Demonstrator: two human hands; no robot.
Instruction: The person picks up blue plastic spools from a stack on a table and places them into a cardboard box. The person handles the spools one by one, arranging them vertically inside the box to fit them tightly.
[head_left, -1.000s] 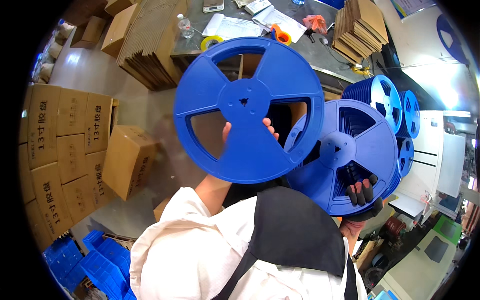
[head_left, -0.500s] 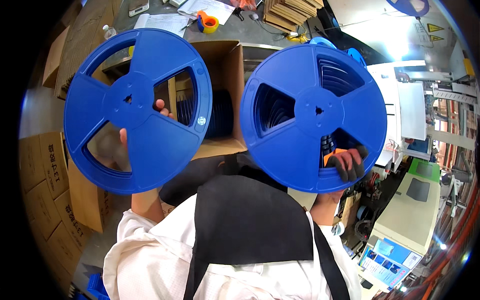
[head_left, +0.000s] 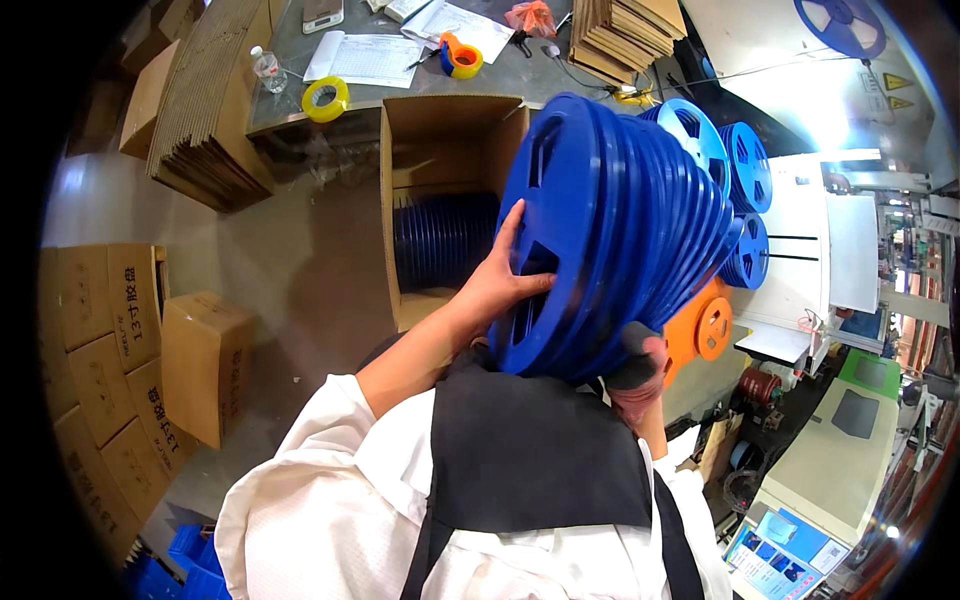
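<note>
A thick stack of blue plastic reels [head_left: 650, 200] stands on edge, fanned out, between my hands in front of my chest. My bare left hand [head_left: 508, 275] presses on the stack's left end face, with fingers at the cut-out openings; some fingertips are hidden. At the lower right of the stack is my right hand [head_left: 638, 375], in a glove with dark fingertips, gripping its edge. Left of the stack, an open cardboard box [head_left: 390, 200] holds more dark blue reels [head_left: 445, 240] in a row.
A grey worktable [head_left: 380, 92] carries yellow tape [head_left: 325, 99], an orange-and-blue tape dispenser [head_left: 460, 58], papers [head_left: 363, 60] and flat cardboard [head_left: 620, 40]. More blue reels [head_left: 748, 165] and an orange reel [head_left: 713, 328] are at right. Stacked cartons [head_left: 105, 350] stand at left.
The reels that were apart, one group per hand, are now together in one stack at the right. My left hand has moved right, and the cardboard box is more exposed.
</note>
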